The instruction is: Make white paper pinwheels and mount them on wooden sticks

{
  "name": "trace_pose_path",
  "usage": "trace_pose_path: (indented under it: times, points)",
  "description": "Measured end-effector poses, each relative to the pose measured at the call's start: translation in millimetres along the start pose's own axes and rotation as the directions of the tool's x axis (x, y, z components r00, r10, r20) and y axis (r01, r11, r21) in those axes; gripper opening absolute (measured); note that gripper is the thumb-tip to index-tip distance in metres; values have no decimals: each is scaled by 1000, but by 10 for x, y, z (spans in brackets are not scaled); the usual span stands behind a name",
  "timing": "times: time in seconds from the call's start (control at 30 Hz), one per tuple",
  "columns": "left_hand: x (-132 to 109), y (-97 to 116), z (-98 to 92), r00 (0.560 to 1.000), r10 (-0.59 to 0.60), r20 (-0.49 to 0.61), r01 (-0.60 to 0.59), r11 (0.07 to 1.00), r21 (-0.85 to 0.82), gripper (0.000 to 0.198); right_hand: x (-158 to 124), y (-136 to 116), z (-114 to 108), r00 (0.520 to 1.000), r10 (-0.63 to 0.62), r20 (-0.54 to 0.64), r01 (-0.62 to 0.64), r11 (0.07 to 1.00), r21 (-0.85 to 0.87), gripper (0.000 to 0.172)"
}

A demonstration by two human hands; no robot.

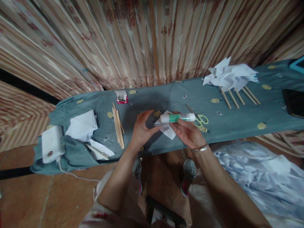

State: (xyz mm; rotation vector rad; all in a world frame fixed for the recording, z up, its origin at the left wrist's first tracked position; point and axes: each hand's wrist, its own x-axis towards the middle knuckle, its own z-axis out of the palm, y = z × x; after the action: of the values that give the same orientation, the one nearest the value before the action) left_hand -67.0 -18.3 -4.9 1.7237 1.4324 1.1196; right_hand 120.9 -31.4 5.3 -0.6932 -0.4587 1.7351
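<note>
My right hand grips a glue stick, white with a green band, lying level with its left end toward my other hand. My left hand is open, thumb and fingers spread in a C shape just left of the glue stick. Its thumb tip reaches the edge of a cut white paper piece. That paper shows under the glue stick and beside my right fingers; whether those fingers also pinch it, I cannot tell. Scissors with yellow-green handles lie right behind my right hand.
Wooden sticks, a small red box of metal pins, stacked white paper, a pen and a white device with a cord are leftward. Paper pinwheels lie back right. A bag of folded paper stands below right.
</note>
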Motion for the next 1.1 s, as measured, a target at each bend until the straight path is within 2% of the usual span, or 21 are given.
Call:
trace_pose_path:
  times: [0.07, 0.13, 0.23, 0.3, 0.5, 0.7, 0.87, 1.1]
  points:
    - [-62, 117, 107, 995, -64, 76, 85, 943, -322, 60, -16, 22, 17, 1000, 9, 15, -8, 1000, -26, 45]
    - [-118, 202, 215, 978, -164, 130, 209, 787, -580, 53, -33, 51, 49, 999, 28, 31, -26, 998, -58, 46]
    - [-158, 268, 294, 942, -309, 128, 293, 578, -762, 39, -62, 80, 105, 998, 44, 47, -37, 991, -130, 46]
    - [-149, 282, 272, 921, -366, 135, 320, 511, -797, 33, -78, 71, 121, 998, 32, 45, -23, 982, -186, 44]
    - [-63, 257, 94, 896, -438, 73, 298, 472, -830, 30, -102, -48, 34, 997, -64, -41, 46, 940, -339, 35]
    - [-56, 254, 90, 877, -478, 55, 292, 438, -850, 30, -109, -4, -34, 988, -123, -94, 62, 872, -485, 33]
    - [-66, 269, 83, 875, -481, 54, 287, 426, -858, 30, -134, 38, -72, 988, -109, -106, 39, 854, -520, 33]
    - [-74, 263, 65, 889, -455, 58, 294, 467, -834, 30, -179, 40, -78, 990, -96, -105, 30, 865, -502, 30]
